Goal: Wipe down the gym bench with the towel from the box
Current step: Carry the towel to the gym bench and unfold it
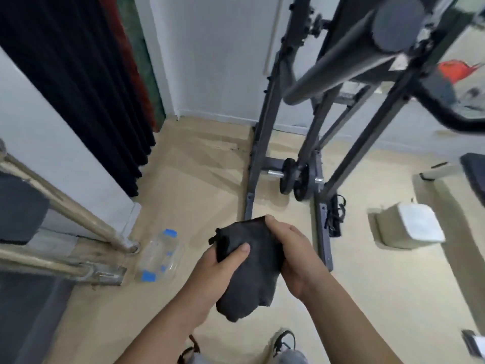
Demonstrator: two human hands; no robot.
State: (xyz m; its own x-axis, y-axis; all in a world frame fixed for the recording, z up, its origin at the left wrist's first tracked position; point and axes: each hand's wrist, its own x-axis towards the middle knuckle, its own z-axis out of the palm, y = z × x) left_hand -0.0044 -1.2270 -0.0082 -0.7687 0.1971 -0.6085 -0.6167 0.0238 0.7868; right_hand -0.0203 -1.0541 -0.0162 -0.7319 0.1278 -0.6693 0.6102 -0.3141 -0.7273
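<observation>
A dark grey towel (249, 269) hangs bunched between both my hands at the lower middle of the view, above the beige floor. My left hand (223, 264) grips its left side, thumb lying on top of the cloth. My right hand (291, 248) holds its right side with fingers curled over the upper edge. The towel's lower end droops free below my hands. A clear plastic box with blue clips (158, 256) lies on the floor to the left. The padded gym bench (338, 61) slopes across the upper right on a dark metal frame (262, 143).
Weight plates on a bar (296, 179) sit at the frame's foot. A white bin (409, 227) stands on the floor at right. A metal rail (68, 208) and dark curtain (78, 74) line the left. My shoe (283, 342) shows at the bottom.
</observation>
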